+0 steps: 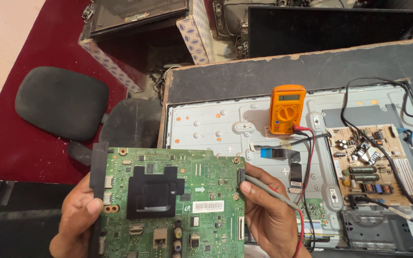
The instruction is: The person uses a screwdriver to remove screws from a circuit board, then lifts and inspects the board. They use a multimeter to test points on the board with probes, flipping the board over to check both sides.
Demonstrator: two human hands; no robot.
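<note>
I hold a green circuit board [201, 172] with a black heat shield in its middle, lifted in front of me. My left hand [75, 215] grips its left edge by the black connector strip. My right hand [268, 215] supports the board's right edge and also holds a grey probe [268, 188] with red and black leads trailing from it. The leads run up to an orange multimeter [287, 109] standing on the opened back of a flat television [206, 124].
A brown power board [374, 162] with capacitors sits at the right of the television's metal back, black cables over it. A black office chair [60, 102] stands to the left on a red carpet. Another dark screen [331, 28] leans at the back.
</note>
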